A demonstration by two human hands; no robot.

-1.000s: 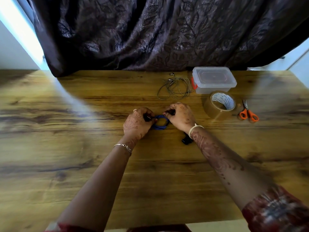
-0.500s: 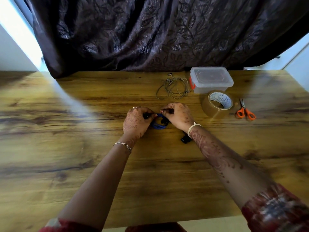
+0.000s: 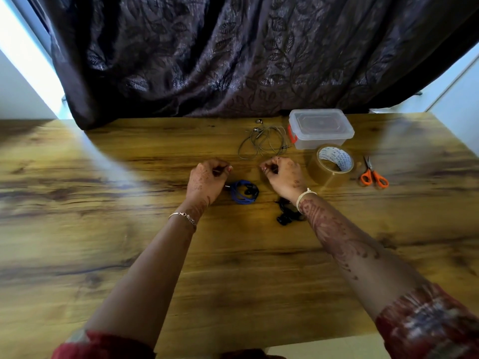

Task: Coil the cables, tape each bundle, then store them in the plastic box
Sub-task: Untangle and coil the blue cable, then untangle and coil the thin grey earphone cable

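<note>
My wooden desk (image 3: 103, 229) carries a lidded plastic box (image 3: 321, 128) at its far edge. A loose grey cable (image 3: 264, 143) lies just left of the box, a roll of brown tape (image 3: 321, 174) just in front, orange scissors (image 3: 374, 176) front-right. A coiled blue cable (image 3: 242, 194) and a black cable (image 3: 285, 216) lie well in front of the box, to its left.

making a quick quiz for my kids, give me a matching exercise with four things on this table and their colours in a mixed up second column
Things:
1. scissors
2. tape roll
3. plastic box
4. cable by the left hand

Colours:
A. blue
B. clear, with an orange clip
C. orange handles
D. brown

Pairs: 1-C, 2-D, 3-B, 4-A
</note>
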